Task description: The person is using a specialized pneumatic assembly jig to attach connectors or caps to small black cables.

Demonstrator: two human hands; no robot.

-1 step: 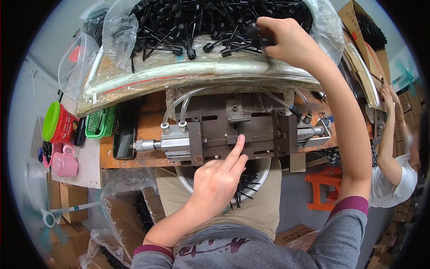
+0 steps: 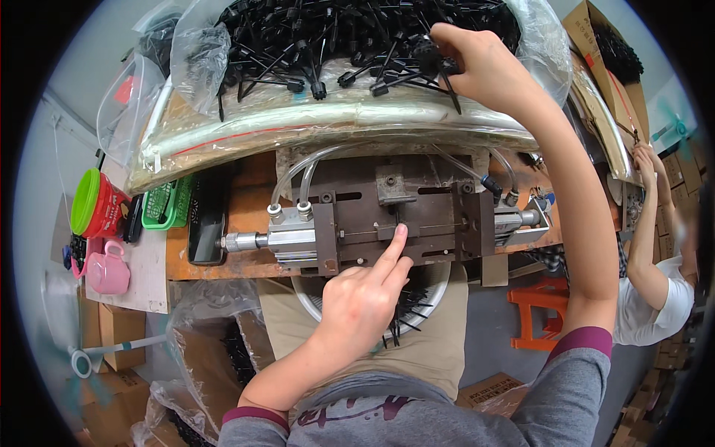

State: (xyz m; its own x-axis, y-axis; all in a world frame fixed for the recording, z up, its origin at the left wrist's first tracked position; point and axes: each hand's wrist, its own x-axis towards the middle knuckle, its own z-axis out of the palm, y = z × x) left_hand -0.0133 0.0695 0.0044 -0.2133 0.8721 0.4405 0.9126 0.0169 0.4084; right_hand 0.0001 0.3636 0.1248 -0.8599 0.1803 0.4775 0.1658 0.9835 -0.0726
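Note:
My left hand (image 2: 359, 302) points its index finger up onto a small dark block (image 2: 389, 232) in the middle of the clamping fixture (image 2: 298, 179); its other fingers curl and hold nothing. What lies under the fingertip is too small to tell. Over the large heap of black plastic parts (image 2: 328, 30), my right hand (image 2: 480, 63) pinches a black plastic part (image 2: 427, 52) with a ribbed round head and a thin stem. Its thumb and fingers partly cover the part. On my lap, below the fixture, a white round basin (image 2: 439, 298) holds more black stemmed parts.
Air cylinders (image 2: 294, 244) with clear hoses flank the fixture. Left on the bench are a phone (image 2: 207, 220), a green basket (image 2: 167, 205), a red tub (image 2: 104, 205) and a pink cup (image 2: 108, 268). An orange stool (image 2: 536, 305) and a co-worker (image 2: 659, 290) are at right.
My right hand has shifted slightly, and the black part in it, blurred before, now shows more clearly with its stem pointing down. My left hand stays where it was.

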